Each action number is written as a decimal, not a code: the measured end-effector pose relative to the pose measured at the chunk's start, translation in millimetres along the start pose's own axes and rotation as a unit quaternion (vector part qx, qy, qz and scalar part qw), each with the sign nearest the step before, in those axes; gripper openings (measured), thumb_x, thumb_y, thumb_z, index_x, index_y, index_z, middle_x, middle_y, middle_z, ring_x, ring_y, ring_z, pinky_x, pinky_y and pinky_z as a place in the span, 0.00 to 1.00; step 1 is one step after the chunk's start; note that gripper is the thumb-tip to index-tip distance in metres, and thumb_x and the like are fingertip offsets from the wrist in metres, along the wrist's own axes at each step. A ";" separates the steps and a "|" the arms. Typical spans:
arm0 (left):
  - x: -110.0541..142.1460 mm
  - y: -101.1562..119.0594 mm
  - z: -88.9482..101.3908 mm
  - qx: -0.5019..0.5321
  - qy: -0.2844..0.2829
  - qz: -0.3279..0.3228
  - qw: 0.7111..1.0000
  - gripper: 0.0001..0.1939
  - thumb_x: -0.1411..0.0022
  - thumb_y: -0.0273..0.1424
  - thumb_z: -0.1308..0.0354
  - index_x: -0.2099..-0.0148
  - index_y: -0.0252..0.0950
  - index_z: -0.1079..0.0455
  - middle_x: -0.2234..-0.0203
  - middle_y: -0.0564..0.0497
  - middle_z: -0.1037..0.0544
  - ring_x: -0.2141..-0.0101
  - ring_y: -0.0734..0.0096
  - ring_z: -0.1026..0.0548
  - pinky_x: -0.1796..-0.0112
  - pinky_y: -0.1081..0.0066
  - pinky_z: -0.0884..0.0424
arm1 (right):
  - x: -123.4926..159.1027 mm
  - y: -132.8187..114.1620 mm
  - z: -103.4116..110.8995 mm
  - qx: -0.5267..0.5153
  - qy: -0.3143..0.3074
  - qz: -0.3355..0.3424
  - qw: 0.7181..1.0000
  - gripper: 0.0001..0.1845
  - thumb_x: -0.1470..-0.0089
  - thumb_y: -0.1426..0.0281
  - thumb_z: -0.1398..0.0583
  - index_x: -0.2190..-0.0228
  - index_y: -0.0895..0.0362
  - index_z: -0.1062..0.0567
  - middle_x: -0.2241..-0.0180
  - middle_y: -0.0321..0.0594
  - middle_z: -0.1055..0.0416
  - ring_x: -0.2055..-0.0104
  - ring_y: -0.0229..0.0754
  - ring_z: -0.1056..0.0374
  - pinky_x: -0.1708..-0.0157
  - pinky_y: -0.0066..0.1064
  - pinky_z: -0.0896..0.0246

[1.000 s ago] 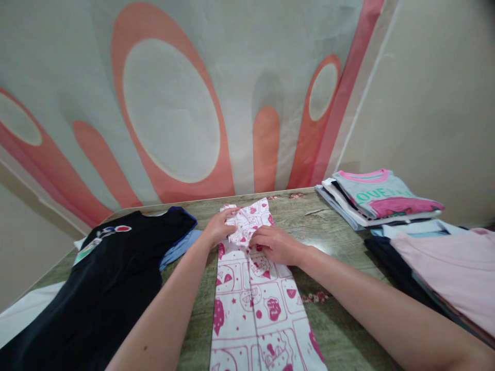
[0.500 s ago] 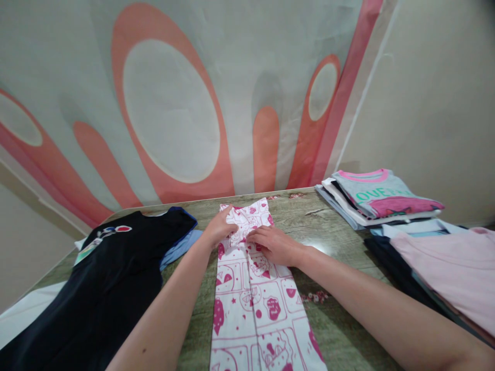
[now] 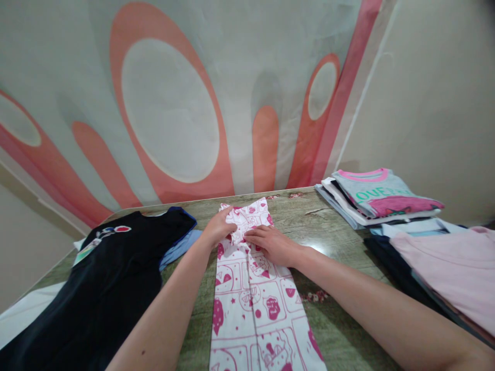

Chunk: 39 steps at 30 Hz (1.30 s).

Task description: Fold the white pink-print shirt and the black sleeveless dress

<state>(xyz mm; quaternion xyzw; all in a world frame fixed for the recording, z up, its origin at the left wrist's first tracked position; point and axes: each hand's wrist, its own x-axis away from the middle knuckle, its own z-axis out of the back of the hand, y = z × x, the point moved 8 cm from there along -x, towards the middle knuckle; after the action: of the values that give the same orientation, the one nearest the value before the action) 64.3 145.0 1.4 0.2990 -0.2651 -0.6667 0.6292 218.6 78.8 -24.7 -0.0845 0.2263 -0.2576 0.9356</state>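
Observation:
A white garment [image 3: 240,304] with a magenta cartoon print lies lengthwise down the table, folded into a long strip with a seam line down its middle. Whether it is a top or trousers I cannot tell. Its far end is folded over and bunched. My left hand [image 3: 219,228] grips the left edge of that far end, thumb on top, the other fingers partly hidden. From the right, my right hand [image 3: 273,243] holds the bunched cloth just nearer to me, its fingers bent together over the fabric.
To the left a black T-shirt [image 3: 116,278] lies spread over a blue cloth [image 3: 180,250] and a white cloth [image 3: 29,312]. At the right are a stack topped by a grey-and-pink shirt [image 3: 381,193] and a pile under a pale pink shirt [image 3: 452,263]. A mural wall [image 3: 240,62] stands behind the wooden table [image 3: 305,219].
The fingers of my right hand have shifted slightly left, and the cloth between my hands is more wrinkled. My left hand stays nearly in place.

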 end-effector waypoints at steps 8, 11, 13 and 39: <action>1.3 -2.2 -14.2 0.096 -0.010 0.045 0.994 0.42 0.52 0.26 0.40 0.34 0.35 0.44 0.55 0.45 0.24 0.64 0.62 0.24 0.65 0.68 0.28 | -0.2 -2.3 3.9 0.009 0.008 -0.003 1.000 0.28 0.47 0.81 0.44 0.46 0.51 0.32 0.45 0.43 0.34 0.46 0.47 0.41 0.51 0.41 0.44; 3.3 -8.0 -19.1 0.176 -0.019 0.089 0.980 0.43 0.52 0.25 0.41 0.33 0.34 0.47 0.61 0.47 0.23 0.75 0.72 0.27 0.74 0.72 0.30 | -0.4 -2.3 7.0 -0.010 0.016 -0.005 1.000 0.22 0.47 0.81 0.44 0.52 0.53 0.28 0.50 0.42 0.31 0.50 0.44 0.38 0.54 0.37 0.43; 3.2 -12.2 -21.9 0.220 -0.025 0.110 0.969 0.43 0.53 0.24 0.41 0.34 0.34 0.46 0.67 0.50 0.24 0.79 0.76 0.31 0.77 0.75 0.33 | -0.5 -5.0 6.4 -0.007 0.007 0.008 1.000 0.21 0.47 0.80 0.43 0.53 0.52 0.27 0.52 0.41 0.30 0.50 0.44 0.38 0.54 0.37 0.44; 10.2 19.8 -50.6 0.195 -0.122 -0.049 0.972 0.46 0.43 0.34 0.40 0.30 0.49 0.62 0.40 0.37 0.39 0.79 0.85 0.32 0.78 0.77 0.35 | 2.9 37.0 17.2 -0.192 0.114 -0.089 0.971 0.21 0.56 0.86 0.50 0.70 0.56 0.23 0.68 0.36 0.25 0.64 0.37 0.31 0.59 0.28 0.39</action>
<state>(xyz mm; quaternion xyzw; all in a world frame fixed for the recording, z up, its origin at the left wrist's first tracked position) 114.6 134.7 -19.2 0.3447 -0.4503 -0.6634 0.4883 245.2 109.6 -20.7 -0.2521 0.3682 -0.3000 0.8431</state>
